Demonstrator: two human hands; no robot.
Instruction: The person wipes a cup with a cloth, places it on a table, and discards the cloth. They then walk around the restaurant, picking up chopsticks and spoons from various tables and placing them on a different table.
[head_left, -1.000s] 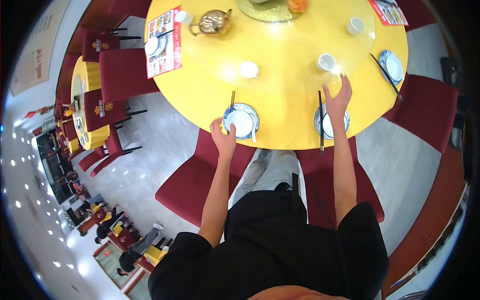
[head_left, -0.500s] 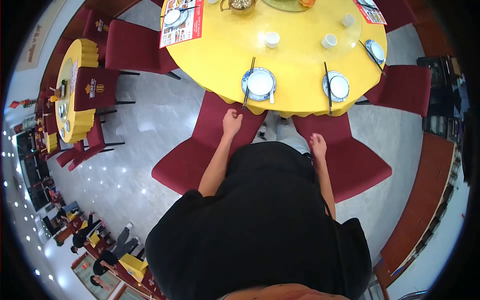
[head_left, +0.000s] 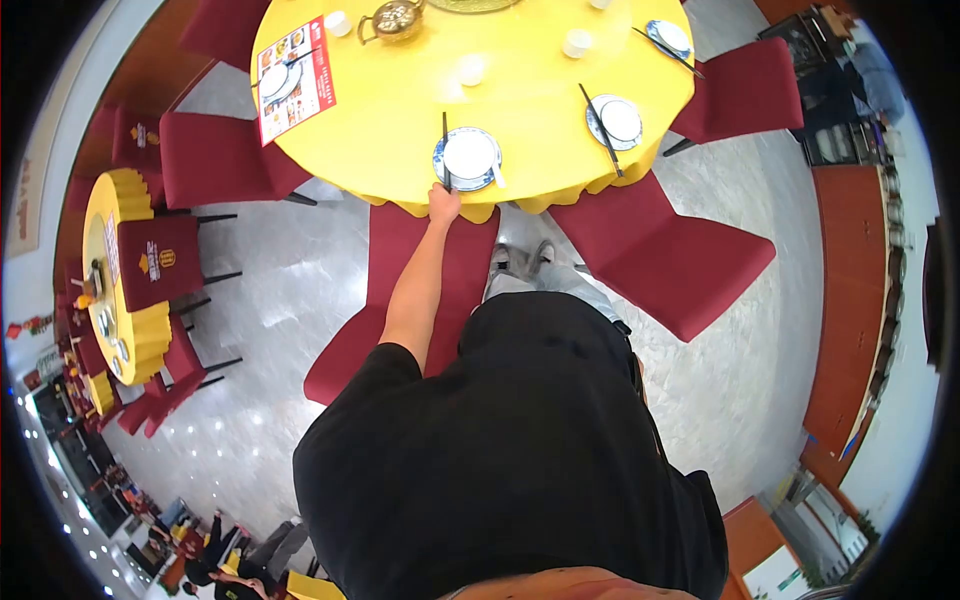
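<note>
Left hand [head_left: 443,204] at the near edge of the yellow table [head_left: 400,110], at 6 o'clock of the blue-rimmed plate [head_left: 468,158]; hand meets the lower end of the chopsticks [head_left: 446,150], which lie along the plate's 9 o'clock side; finger spread cannot be determined; red chair [head_left: 385,300] beneath the forearm; second plate [head_left: 614,120] at 2 o'clock.
</note>
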